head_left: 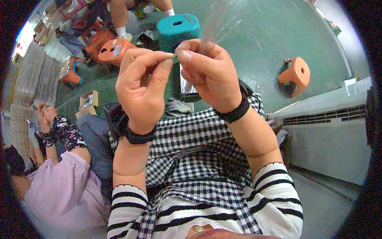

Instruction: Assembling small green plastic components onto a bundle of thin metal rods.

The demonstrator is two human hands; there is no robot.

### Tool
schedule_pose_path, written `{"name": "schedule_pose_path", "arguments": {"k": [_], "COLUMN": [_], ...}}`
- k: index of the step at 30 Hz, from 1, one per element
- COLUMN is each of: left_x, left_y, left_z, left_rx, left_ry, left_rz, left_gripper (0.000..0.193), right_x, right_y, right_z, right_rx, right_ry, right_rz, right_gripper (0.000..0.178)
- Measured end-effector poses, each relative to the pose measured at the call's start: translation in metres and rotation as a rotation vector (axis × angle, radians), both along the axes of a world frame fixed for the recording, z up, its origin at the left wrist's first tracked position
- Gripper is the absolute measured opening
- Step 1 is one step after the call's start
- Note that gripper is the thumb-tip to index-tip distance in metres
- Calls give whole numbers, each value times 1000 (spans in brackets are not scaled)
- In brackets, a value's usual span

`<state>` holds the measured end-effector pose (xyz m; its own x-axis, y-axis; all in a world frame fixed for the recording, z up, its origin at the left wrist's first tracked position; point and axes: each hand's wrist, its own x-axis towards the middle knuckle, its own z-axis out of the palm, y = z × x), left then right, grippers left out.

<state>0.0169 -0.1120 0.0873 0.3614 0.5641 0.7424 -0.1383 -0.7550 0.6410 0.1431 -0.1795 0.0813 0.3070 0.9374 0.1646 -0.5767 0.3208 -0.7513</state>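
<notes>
Both my hands are raised close together in front of the checked apron on my lap. My left hand [141, 81] is closed in a pinch, thumb against forefinger. A small shiny piece [177, 50] shows between its fingertips and those of my right hand; its kind is too small to tell. My right hand [211, 71] is closed around a bundle of thin silvery wires [211, 26]. The strands fan out blurred above the fist, and a few ends hang below the palm. The part inside the fist is hidden.
A teal stool [179, 27] stands ahead, an orange stool [115, 49] left of it, another orange stool [300, 71] at right. A grey glove [179, 107] lies beyond my lap. An open cardboard box [88, 102] sits at left, near a seated co-worker [65, 183].
</notes>
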Motion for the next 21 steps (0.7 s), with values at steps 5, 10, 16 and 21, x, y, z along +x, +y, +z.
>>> {"name": "schedule_pose_path", "arguments": {"k": [5, 10, 16, 21], "left_x": [4, 18, 33, 47], "left_y": [0, 1, 0, -11], "left_z": [2, -2, -11, -18], "left_rx": [10, 22, -86, -252], "left_ry": [56, 50, 56, 98], "left_rz": [-7, -66, -184, -372], "left_gripper": [7, 6, 6, 5], "right_x": [5, 11, 21, 58], "right_y": [-2, -6, -13, -19], "right_z": [-1, -5, -13, -29], "right_rx": [16, 26, 14, 36], "right_ry": [56, 94, 88, 81], "right_rz": [16, -38, -146, -284], "right_gripper": [16, 13, 11, 11]}}
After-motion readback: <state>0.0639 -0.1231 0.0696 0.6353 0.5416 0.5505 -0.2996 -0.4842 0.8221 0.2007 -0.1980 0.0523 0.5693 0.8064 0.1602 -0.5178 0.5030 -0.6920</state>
